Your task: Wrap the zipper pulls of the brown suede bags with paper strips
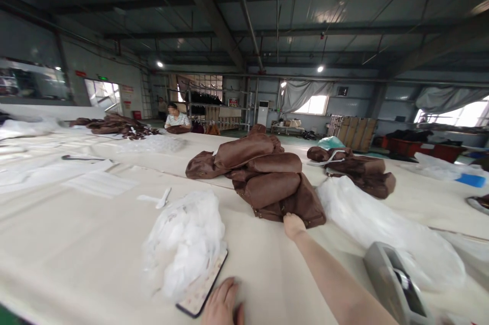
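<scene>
Brown leathery pile (273, 190) lies mid-frame; I have the right hand (294, 225) gripping its near edge. My left hand (222, 302), bottom centre, is well apart from it; fingers loosely bent, holding nothing.

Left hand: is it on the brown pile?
No, the left hand is by the patterned pad, apart from the brown pile.

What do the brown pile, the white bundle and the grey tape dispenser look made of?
Brown pile: likely leather or imitation leather, softly shiny; smooth, creased faces catch light, but real or fake stays open.
White bundle: probably thin plastic film, crinkled and sheer at the edges.
Tape dispenser: seemingly hard plastic, smooth; rigid edges suggest it, though painted metal is possible.
</scene>
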`<move>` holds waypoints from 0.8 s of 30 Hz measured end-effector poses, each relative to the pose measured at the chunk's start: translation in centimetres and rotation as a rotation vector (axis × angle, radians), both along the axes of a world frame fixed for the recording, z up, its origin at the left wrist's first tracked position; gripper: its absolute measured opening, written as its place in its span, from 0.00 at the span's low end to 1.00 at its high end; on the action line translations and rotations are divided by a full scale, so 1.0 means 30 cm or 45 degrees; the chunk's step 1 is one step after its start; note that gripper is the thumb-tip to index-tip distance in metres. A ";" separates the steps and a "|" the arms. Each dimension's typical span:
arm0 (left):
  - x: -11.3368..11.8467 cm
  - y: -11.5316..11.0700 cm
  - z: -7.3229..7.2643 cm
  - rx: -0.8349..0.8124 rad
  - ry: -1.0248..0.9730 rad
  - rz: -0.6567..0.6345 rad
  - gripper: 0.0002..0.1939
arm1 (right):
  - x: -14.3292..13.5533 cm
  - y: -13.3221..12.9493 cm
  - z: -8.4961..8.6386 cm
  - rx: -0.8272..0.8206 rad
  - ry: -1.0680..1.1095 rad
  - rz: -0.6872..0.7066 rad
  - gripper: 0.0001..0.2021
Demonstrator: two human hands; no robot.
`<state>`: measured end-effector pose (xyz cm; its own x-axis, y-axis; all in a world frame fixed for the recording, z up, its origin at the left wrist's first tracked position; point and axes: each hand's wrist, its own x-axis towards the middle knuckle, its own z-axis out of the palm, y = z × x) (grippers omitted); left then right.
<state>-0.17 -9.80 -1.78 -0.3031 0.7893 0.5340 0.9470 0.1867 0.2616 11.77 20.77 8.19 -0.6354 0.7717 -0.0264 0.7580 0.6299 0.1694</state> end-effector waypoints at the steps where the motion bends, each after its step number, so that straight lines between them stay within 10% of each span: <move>1: 0.011 -0.008 0.023 -0.028 -0.025 -0.003 0.19 | 0.003 -0.024 0.010 -0.006 -0.014 0.009 0.15; 15: 0.098 -0.055 0.197 -0.189 -0.345 0.040 0.21 | 0.303 -0.336 0.400 0.166 0.079 0.263 0.12; 18: 0.100 -0.050 0.191 -0.185 -0.320 0.049 0.19 | 0.443 -0.504 0.340 0.189 0.268 0.367 0.11; 24: 0.104 -0.039 0.179 -0.169 -0.199 0.089 0.18 | 0.669 -0.709 0.025 0.016 0.461 0.427 0.19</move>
<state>2.95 -10.98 3.58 -0.4304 0.8238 0.3690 0.8803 0.2929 0.3732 31.82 -0.51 8.95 -0.8153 0.5223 0.2500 0.5257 0.8487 -0.0586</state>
